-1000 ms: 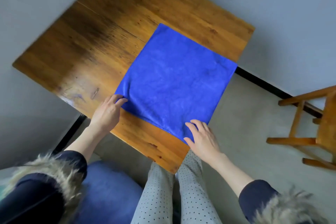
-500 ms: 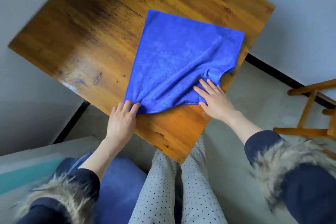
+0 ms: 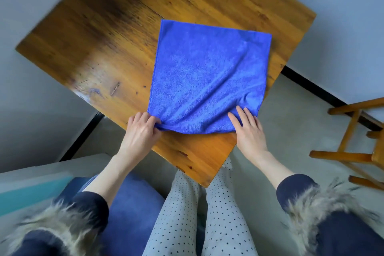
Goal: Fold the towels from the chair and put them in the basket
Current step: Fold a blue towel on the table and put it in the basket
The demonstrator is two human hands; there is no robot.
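Observation:
A blue towel (image 3: 209, 77) lies spread on the wooden table (image 3: 116, 33), with diagonal creases running toward its near right corner. My left hand (image 3: 140, 133) pinches the towel's near left corner, fingers curled over the bunched cloth. My right hand (image 3: 248, 129) lies flat with straight fingers on the near right corner, pressing it to the table. The wooden chair (image 3: 357, 147) stands at the right edge, only partly in view. No basket is visible.
A dark blue cushion-like object (image 3: 133, 210) lies on the floor by my legs at the lower left. Grey walls close in behind and left of the table. Bare concrete floor lies between table and chair.
Both hands have shifted the towel on the table, turning it so its near edge faces me. My right hand moved from the bunched right side down to the near right corner.

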